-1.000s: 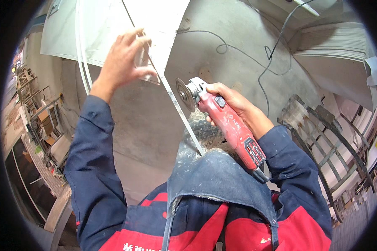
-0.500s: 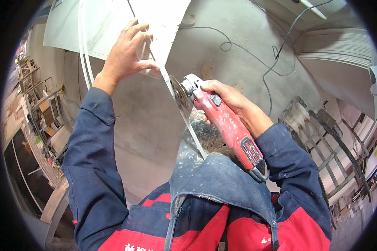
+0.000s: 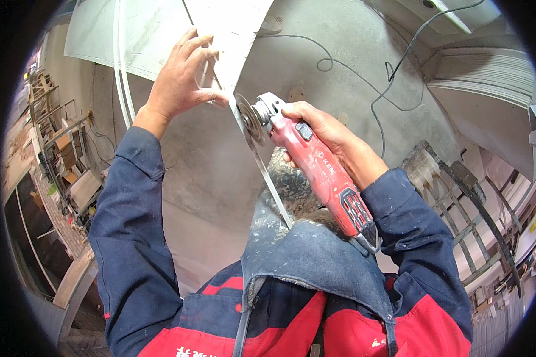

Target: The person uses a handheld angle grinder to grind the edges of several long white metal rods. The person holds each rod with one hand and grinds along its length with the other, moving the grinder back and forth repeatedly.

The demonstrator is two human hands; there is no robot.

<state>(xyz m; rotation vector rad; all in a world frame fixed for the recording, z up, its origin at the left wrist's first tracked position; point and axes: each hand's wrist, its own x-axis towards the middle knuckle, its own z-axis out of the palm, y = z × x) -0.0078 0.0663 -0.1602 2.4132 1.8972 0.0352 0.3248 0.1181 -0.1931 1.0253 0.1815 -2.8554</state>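
My right hand point(image 3: 330, 131) is wrapped round the body of a red angle grinder point(image 3: 318, 166), its thumb near the dark switch. The grinder's round disc point(image 3: 250, 121) stands against or very close to the edge of a long, narrow white strip point(image 3: 273, 189); actual contact cannot be made out. That strip slants from the upper left down toward my apron point(image 3: 315, 250). Farther up, my left hand point(image 3: 178, 80) grips the strip's edge, thumb on the near side and fingers curled over it. Behind the fingers lies a large white panel point(image 3: 241, 30).
A dark cable point(image 3: 321, 44) loops over the grey floor at the upper right. Stacked pale sheets point(image 3: 482, 71) stand at the far right, with a metal rack point(image 3: 470, 220) nearer me. Cluttered shelving point(image 3: 59, 140) lines the left side.
The grinder and its disc have shifted slightly up and to the left along the strip. My left hand keeps its grip in nearly the same place.
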